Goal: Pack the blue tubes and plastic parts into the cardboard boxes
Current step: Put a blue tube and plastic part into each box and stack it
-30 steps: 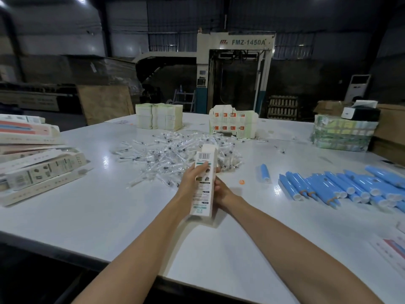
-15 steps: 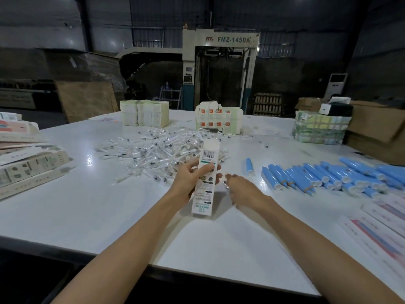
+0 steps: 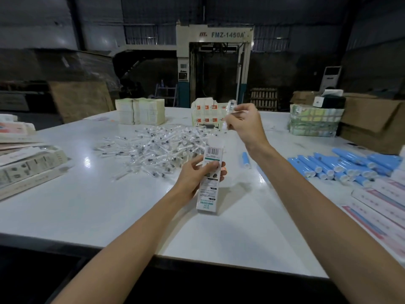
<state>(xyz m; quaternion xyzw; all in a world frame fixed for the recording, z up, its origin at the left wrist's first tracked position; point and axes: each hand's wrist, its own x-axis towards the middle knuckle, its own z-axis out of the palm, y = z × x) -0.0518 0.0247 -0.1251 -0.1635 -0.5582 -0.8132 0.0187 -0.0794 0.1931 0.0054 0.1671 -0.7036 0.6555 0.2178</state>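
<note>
Two hands: both in view, bare forearms reaching out over a glossy white table (image 3: 87, 205).
Left hand (image 3: 195, 175): clenched around a narrow white printed cardboard box (image 3: 208, 183), thumb across the printed front face, fingertips showing at the box's right edge.
Box relative to grip: held by its upper half and tilted. The barcode end points away above the grip. The lower end points toward the person below the grip and is down at the tabletop; contact cannot be confirmed.
Right hand (image 3: 243, 126): raised beyond and to the right of the left grip, fingertips pinching a small clear plastic part (image 3: 230, 106). The part is blurred and its detail is not legible.
Heap of clear plastic parts (image 3: 153, 148): on the table just beyond and left of the left grip, below and left of the right hand.
Row of blue tubes with white caps (image 3: 341, 166): lying on the table well to the right of both grips.
Single blue tube (image 3: 246, 160): lying apart, between the box and the row.
Change from half a second ago: the right hand was low at the table just right of the box; it is now lifted with the part in its fingertips.
Change from one second ago: both hands were at the box; only the left hand remains on it, with the same hold.
Far edge: stacks of pale flat cartons (image 3: 140, 110) and white-and-orange small boxes (image 3: 206, 113).
Far right: brown corrugated carton (image 3: 372, 123).
</note>
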